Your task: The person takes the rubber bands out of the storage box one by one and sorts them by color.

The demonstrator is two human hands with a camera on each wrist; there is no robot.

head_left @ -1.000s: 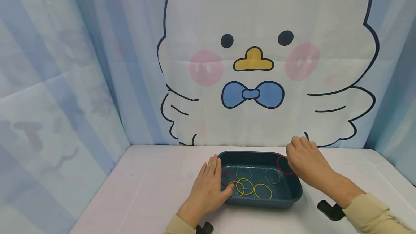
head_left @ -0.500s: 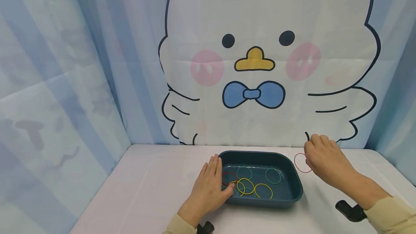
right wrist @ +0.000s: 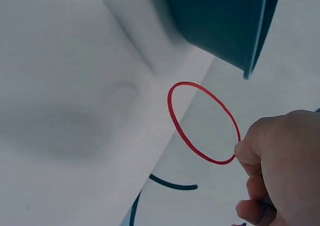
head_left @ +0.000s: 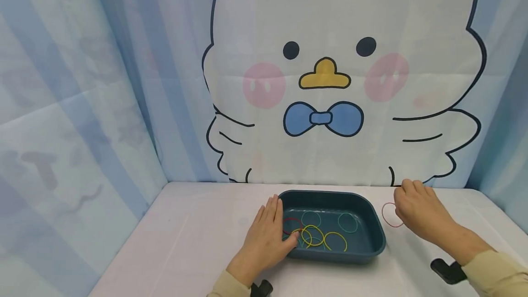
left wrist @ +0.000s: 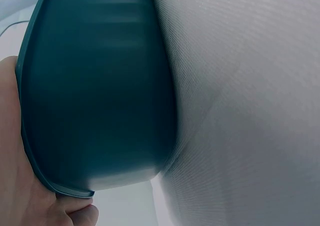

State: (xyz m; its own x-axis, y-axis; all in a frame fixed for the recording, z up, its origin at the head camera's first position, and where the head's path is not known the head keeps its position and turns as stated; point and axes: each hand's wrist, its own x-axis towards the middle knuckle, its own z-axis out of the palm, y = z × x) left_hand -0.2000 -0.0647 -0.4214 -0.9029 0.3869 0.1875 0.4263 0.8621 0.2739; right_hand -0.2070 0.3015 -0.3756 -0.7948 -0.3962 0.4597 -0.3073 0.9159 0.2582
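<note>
Just right of the dark teal tray [head_left: 326, 256], my right hand [head_left: 422, 206] pinches a red rubber band [right wrist: 186, 139] between thumb and fingertip. The band hangs as an open loop above the white table. My left hand [head_left: 266, 239] rests along the tray's left end, its fingers straight and its thumb over the front rim. Inside the tray lie several thin rubber bands: a red one [head_left: 292, 218] partly behind the left thumb, yellow ones [head_left: 335, 233] that partly overlap, and green ones [head_left: 348, 213]. In the left wrist view, the tray wall [left wrist: 100, 95] fills much of the picture.
A white table [head_left: 185, 242] bears the tray. Behind it hangs a curtain [head_left: 321, 159] with a cartoon bird, and another striped curtain [head_left: 62, 104] stands at the left. Black devices [head_left: 448, 271] sit at both wrists.
My right hand has carried the red rubber band from over the tray's right end out to the right, then slightly lower. The left hand stays at the tray.
</note>
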